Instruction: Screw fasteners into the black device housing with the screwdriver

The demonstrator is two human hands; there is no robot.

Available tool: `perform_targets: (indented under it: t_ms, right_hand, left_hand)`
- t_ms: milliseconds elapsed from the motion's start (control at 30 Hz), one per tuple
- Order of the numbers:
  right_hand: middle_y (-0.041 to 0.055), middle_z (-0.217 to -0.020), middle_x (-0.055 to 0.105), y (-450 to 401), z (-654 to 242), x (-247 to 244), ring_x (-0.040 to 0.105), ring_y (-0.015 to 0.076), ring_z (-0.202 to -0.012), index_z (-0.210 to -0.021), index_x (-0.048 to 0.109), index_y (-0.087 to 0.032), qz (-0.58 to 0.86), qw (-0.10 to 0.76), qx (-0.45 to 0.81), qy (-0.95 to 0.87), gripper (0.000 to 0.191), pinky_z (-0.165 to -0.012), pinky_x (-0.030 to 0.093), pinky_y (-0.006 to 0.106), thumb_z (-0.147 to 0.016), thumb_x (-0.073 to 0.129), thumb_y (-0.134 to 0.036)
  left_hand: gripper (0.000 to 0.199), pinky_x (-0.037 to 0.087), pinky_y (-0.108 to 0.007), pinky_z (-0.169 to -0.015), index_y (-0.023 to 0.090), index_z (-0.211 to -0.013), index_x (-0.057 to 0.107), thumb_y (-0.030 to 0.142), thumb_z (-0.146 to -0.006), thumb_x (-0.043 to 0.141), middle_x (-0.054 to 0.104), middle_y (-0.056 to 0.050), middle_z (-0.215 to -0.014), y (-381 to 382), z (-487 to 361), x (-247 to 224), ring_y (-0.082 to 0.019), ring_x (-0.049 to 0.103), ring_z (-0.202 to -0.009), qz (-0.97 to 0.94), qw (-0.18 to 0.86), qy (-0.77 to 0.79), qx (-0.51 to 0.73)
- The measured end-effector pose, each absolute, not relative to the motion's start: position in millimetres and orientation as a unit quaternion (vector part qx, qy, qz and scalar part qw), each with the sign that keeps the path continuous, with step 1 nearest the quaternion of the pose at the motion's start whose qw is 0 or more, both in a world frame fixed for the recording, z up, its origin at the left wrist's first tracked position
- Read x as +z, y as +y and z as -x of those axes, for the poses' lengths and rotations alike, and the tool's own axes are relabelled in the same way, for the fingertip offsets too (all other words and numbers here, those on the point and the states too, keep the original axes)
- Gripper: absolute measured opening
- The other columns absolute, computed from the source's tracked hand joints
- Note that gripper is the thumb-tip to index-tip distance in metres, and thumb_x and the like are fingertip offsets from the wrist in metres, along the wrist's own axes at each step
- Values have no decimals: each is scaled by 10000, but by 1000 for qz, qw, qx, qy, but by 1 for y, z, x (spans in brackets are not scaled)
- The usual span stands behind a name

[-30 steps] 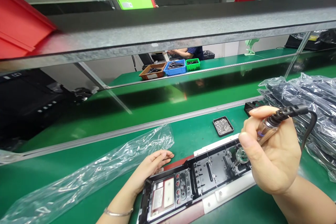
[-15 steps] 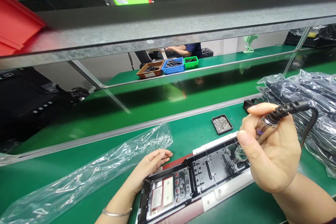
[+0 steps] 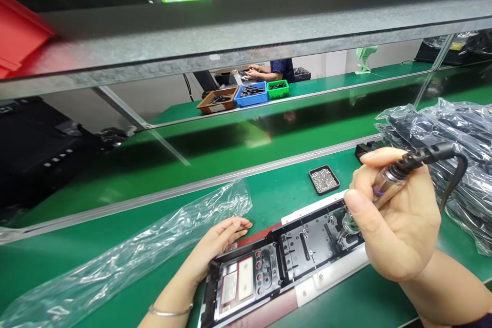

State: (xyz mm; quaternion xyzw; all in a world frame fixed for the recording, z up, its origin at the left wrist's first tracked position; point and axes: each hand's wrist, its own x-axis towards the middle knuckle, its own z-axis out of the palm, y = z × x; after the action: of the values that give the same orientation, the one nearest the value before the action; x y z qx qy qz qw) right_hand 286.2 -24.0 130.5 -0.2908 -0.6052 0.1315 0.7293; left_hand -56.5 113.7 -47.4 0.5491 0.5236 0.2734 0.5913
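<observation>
My right hand (image 3: 400, 215) is closed around a corded electric screwdriver (image 3: 388, 182) with a clear body, its black cable end pointing up and right. The lower end reaches down into the right part of a long black plastic housing (image 3: 315, 246); the tip is hard to make out. The housing lies open side up, between white and dark red strips of a fixture (image 3: 342, 265). My left hand (image 3: 226, 236) grips the housing's far left edge, fingers curled together and partly hidden behind it. Behind the housing stands a small black tray (image 3: 310, 173) of tiny silver screws.
A clear plastic bag (image 3: 126, 261) lies on the green table at left. Bagged black parts (image 3: 457, 148) are piled at right. Beyond are a metal shelf (image 3: 246, 36), brown (image 3: 217, 107), blue (image 3: 251, 100) and green (image 3: 279, 93) bins, and a co-worker's arm (image 3: 261, 73).
The view has shifted slightly. Both my hands, the screwdriver and the housing keep nearly the same positions relative to each other. The co-worker's hands in the background have moved a little.
</observation>
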Motion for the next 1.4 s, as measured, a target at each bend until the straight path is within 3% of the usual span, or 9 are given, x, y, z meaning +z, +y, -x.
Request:
perform_targets:
  t_ms: [1067,1400]
  right_hand:
    - [-49,-766,450,-23,-286,132,437,82,-554,-1193,496,-161,294,729,125,-605,268,-489,399,179,-971,533,-15]
    - [-55,-745,429,-24,-286,133,407,86,-549,-1199,492,-157,299,727,119,-607,238,-488,371,184,-996,537,-43]
  left_hand:
    - [537,507,-511,-1139,175,-1048,718,676,-855,727,745,-100,-1168,113,54,-46,-263,685,-1165,-555,578,534,270]
    - [552,465,-549,-1176,166,-1067,715,674,-853,735,743,-106,-1182,114,56,-46,-270,680,-1181,-548,587,533,267]
